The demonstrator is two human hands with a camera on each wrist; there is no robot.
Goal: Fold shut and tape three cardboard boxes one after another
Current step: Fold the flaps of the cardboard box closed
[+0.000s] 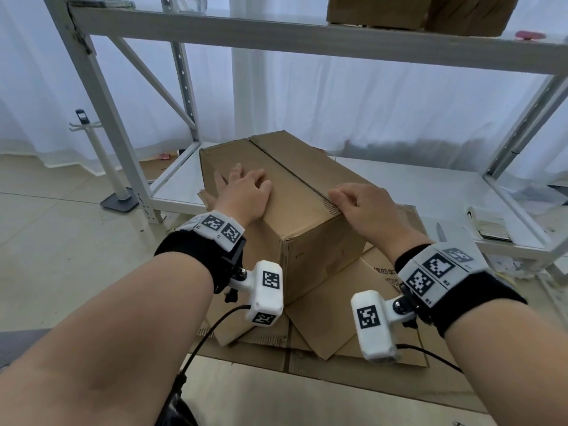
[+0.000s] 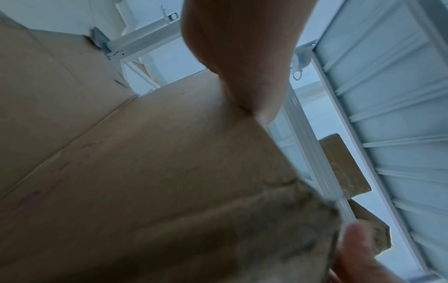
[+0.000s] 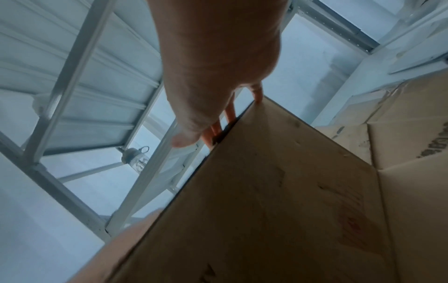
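A: Where's the cardboard box [image 1: 295, 210]?

B: On flattened cardboard [image 1: 344, 327] by the shelf, flaps folded down.

A: Hands?

B: Left hand [image 1: 242, 192] presses flat, fingers spread; right hand [image 1: 359, 204] curls over the centre seam.

A: Taped?

B: No tape visible (likely next step); other boxes remain.

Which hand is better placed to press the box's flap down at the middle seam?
Probably the right hand: its curled fingers already sit on the flap's edge at the seam of the box. The left hand lies flat on the other flap, away from the seam.
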